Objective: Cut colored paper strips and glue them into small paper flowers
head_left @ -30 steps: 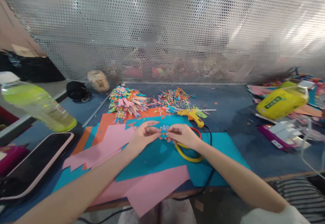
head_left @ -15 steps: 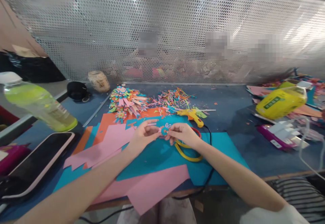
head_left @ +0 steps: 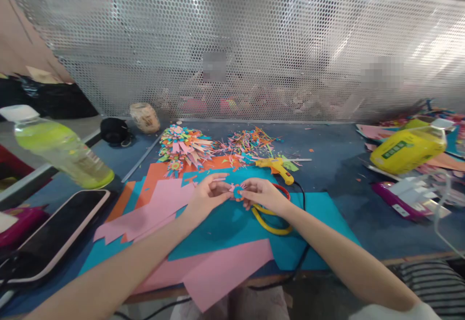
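Note:
Between my two hands is a small paper flower (head_left: 238,192) with a blue middle and orange and pink bits round it. My left hand (head_left: 210,191) pinches its left side between thumb and fingers. On the right side, my right hand (head_left: 263,195) grips it the same way, and those fingertips hide part of it. Below the hands lies a blue paper sheet (head_left: 218,228). Yellow-handled scissors (head_left: 272,225) rest by my right wrist, their blades hidden. Just behind, a yellow glue gun (head_left: 276,166) lies on its side with a glue stick in it.
Pink paper (head_left: 160,208) and orange paper (head_left: 152,175) overlap at left. A pile of paper flowers (head_left: 185,148) and shredded scraps (head_left: 250,141) lie behind. A phone (head_left: 61,233) and green bottle (head_left: 65,150) stand left; a yellow bottle (head_left: 409,148) lies right. A perforated metal screen (head_left: 254,34) closes the back.
The small flower has turned a little between my fingers, and its blue middle shows more clearly. Both hands stay in about the same place; the whole view has shifted slightly.

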A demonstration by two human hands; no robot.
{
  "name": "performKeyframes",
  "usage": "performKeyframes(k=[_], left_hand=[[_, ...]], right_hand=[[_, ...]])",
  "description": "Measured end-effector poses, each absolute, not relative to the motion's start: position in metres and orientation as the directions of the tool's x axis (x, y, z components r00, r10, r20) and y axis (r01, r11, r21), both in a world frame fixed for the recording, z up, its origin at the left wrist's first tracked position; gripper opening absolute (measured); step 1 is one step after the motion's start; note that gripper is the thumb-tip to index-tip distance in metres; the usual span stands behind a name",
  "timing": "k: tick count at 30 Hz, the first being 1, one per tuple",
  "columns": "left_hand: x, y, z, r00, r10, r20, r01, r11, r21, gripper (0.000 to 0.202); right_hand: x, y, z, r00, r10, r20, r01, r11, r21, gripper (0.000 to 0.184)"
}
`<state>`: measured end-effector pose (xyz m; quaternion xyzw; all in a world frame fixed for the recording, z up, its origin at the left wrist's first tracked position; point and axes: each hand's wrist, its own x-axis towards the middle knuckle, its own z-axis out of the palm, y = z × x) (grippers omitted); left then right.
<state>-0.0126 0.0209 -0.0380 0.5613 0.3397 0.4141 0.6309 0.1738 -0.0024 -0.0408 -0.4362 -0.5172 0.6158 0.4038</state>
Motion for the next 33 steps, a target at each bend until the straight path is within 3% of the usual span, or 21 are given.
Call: performKeyframes(k=[8, 12, 16, 19, 25, 33], left_hand=[[-0.012, 0.02, -0.04, 0.479, 0.876, 0.055, 0.009, -0.068, 0.998, 0.043], [-0.03, 0.04, -0.027, 0.419, 0.903, 0.098, 0.203, -0.198, 0.959, 0.038], [-0.063, 0.071, -0.014, 0.3, 0.91, 0.286, 0.545, -0.41, 0.732, 0.03], [-0.079, 0.087, -0.016, 0.351, 0.907, 0.232, 0.733, -0.42, 0.535, 0.033], [-0.077, 0.098, -0.04, 0.439, 0.87, 0.224, 0.799, -0.492, 0.347, 0.042], [-0.075, 0.103, -0.05, 0.496, 0.838, 0.227, 0.802, -0.542, 0.251, 0.044]], right_hand=[[0.174, -0.005, -0.033, -0.248, 0.965, -0.086, 0.036, -0.079, -0.996, 0.03], [0.179, -0.002, -0.031, -0.204, 0.979, -0.025, 0.076, -0.01, -0.997, 0.026], [0.184, 0.001, -0.029, -0.159, 0.987, -0.012, 0.098, 0.004, -0.995, 0.025], [0.187, 0.004, -0.028, -0.117, 0.992, -0.042, 0.092, -0.031, -0.995, 0.027], [0.19, 0.007, -0.03, -0.089, 0.994, -0.065, 0.131, -0.053, -0.99, 0.027], [0.195, 0.008, -0.031, -0.106, 0.994, 0.0, 0.107, 0.012, -0.994, 0.027]])
